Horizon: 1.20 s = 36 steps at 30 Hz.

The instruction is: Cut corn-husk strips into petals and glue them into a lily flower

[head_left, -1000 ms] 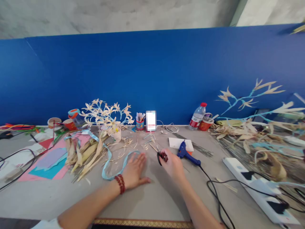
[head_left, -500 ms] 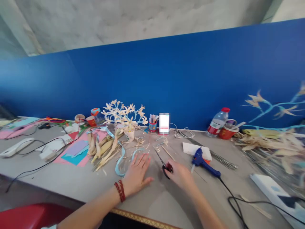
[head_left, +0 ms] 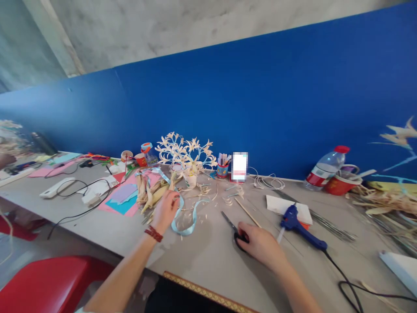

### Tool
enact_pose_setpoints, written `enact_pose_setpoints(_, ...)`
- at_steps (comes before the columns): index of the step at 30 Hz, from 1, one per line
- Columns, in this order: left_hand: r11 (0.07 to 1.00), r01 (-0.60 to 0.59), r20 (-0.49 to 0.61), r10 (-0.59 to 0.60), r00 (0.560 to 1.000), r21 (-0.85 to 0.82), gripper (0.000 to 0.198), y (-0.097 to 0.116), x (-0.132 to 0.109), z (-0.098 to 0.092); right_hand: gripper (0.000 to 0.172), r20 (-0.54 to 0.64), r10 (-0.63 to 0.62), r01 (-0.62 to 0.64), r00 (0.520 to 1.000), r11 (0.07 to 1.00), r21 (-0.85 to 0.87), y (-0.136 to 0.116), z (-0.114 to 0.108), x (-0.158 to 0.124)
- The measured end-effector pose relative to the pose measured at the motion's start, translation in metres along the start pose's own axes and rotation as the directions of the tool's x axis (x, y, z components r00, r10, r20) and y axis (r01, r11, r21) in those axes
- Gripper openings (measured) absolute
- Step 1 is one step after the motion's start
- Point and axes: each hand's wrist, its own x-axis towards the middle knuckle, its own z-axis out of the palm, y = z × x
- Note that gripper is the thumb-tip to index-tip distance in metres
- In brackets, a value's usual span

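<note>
Head view. Right hand (head_left: 260,243): grip closed on the black-handled metal scissors (head_left: 234,228), low over the grey counter (head_left: 202,258). Scissors' long axis runs from the right fingers away and to the left; slim outline, blades look together.

Left hand (head_left: 165,211): fingers curled inward, can't tell whether that grip holds anything. Its fingertips sit right by the near limb of the shiny light-blue ribbon (head_left: 185,232); contact not readable.

Key relation: ribbon lies in a U between the hands, closed end toward the person, right limb running away and to the right. Left hand is the nearer one. Scissor tips stop to the right of the U, apart from it.

Around: bundle of dry tan husks (head_left: 156,198) just beyond the left hand, crowding that side. Thin pale wooden stick (head_left: 247,213) slants just right of the blades, near end by the right knuckles. Blue glue gun (head_left: 301,229) sits right of the right hand, partly over a flat white block (head_left: 270,204); it obstructs that side. White cup of pale husk flowers (head_left: 190,180) stands behind the ribbon.
</note>
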Motion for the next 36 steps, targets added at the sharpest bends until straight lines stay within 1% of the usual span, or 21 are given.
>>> enact_pose_setpoints(2,0.994,0.063,0.024,-0.066,0.998,0.083,0.018,-0.027,0.003,-0.011,0.007,0.007,-0.046,0.046,0.999,0.999,0.024,0.001,-0.001,-0.001)
enact_pose_setpoints(4,0.985,0.089,0.066,-0.1,0.993,0.149,0.01,-0.046,0.001,-0.016,0.01,-0.001,-0.093,0.093,0.996,0.995,0.035,0.002,-0.002,-0.002)
enact_pose_setpoints(6,0.978,0.093,0.107,-0.115,0.988,0.189,0.009,-0.055,-0.003,-0.014,0.012,-0.023,-0.113,0.113,0.993,0.993,0.029,0.003,-0.002,-0.002)
enact_pose_setpoints(10,0.975,0.1,0.164,-0.134,0.977,0.199,0.014,-0.063,-0.007,-0.012,0.015,-0.069,-0.132,0.134,0.989,0.99,0.037,0.003,-0.005,-0.002)
enact_pose_setpoints(12,0.979,0.108,0.196,-0.142,0.97,0.176,0.015,-0.069,-0.006,-0.017,0.017,-0.088,-0.155,0.161,0.984,0.985,0.063,0.003,-0.006,-0.001)
enact_pose_setpoints(15,0.99,0.088,0.248,-0.114,0.962,0.114,0.019,-0.083,-0.005,-0.03,0.019,-0.124,-0.183,0.195,0.975,0.976,0.095,0.004,-0.006,0.0)
enact_pose_setpoints(18,0.998,0.059,0.305,-0.046,0.951,-0.031,0.023,-0.099,-0.007,-0.043,0.021,-0.142,-0.193,0.211,0.971,0.969,0.125,0.004,-0.005,0.0)
enact_pose_setpoints(19,0.995,0.065,0.315,-0.038,0.948,-0.076,0.024,-0.102,-0.007,-0.047,0.021,-0.14,-0.194,0.213,0.971,0.968,0.136,0.004,-0.005,0.001)
enact_pose_setpoints(21,0.98,0.117,0.328,-0.058,0.943,-0.163,0.026,-0.107,-0.01,-0.053,0.022,-0.134,-0.188,0.207,0.973,0.966,0.152,0.004,-0.004,0.001)
enact_pose_setpoints(25,0.895,0.294,0.309,-0.19,0.932,-0.336,0.039,-0.107,-0.015,-0.066,0.022,-0.146,-0.185,0.208,0.972,0.964,0.164,0.003,-0.004,0.001)
enact_pose_setpoints(29,0.8,0.379,0.279,-0.274,0.92,-0.465,0.039,-0.1,-0.025,-0.071,0.023,-0.152,-0.203,0.227,0.967,0.961,0.16,0.002,-0.004,0.0)
enact_pose_setpoints(31,0.751,0.41,0.233,-0.338,0.912,-0.517,0.039,-0.096,-0.031,-0.067,0.024,-0.147,-0.206,0.229,0.967,0.96,0.162,0.001,-0.004,0.0)
enact_pose_setpoints(33,0.689,0.453,0.199,-0.419,0.886,-0.566,0.04,-0.088,-0.04,-0.061,0.024,-0.141,-0.207,0.229,0.968,0.959,0.164,0.001,-0.004,0.001)
enact_pose_setpoints(36,0.568,0.484,0.17,-0.516,0.84,-0.666,0.041,-0.065,-0.053,-0.049,0.026,-0.141,-0.207,0.23,0.968,0.956,0.18,0.0,-0.005,0.001)
